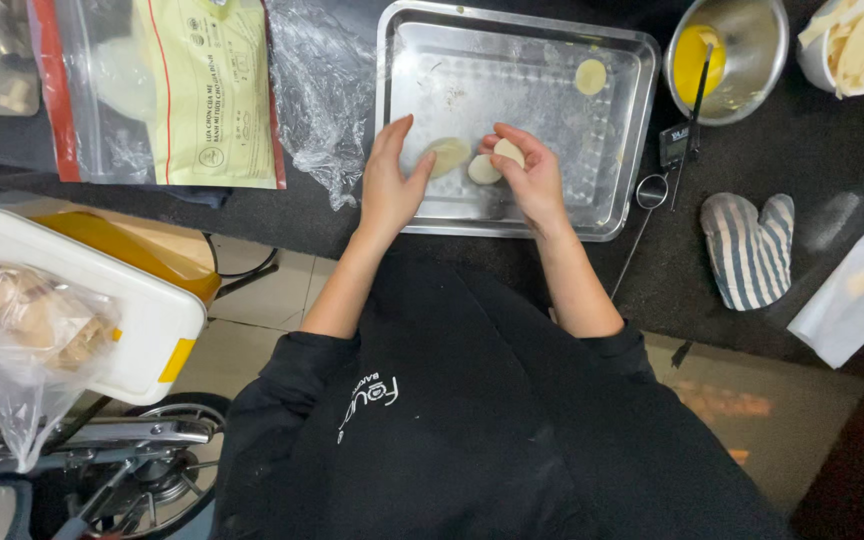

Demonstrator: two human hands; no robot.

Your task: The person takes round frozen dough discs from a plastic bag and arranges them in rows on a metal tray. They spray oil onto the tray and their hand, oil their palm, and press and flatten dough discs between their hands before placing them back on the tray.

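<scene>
Head view. Both hands work inside a shallow steel tray [624, 120] on a dark surface [832, 190]. The left hand [392, 180] rests with fingers together and thumb spread, its thumb touching a pale oval dough piece [449, 155] lying on the tray floor. The right hand [530, 175] has its fingers curled and clamped on a second dough piece [508, 151], with a third piece [483, 170] just beside its thumb. A fourth round piece [590, 76] lies apart near the far right corner. The dough appears light, soft and easily dented, perhaps slightly tacky; it is best held by the edges with gentle pressure. A steel bowl of yellow liquid [727, 55] and a striped oven mitt [747, 245] lie to the right.
</scene>
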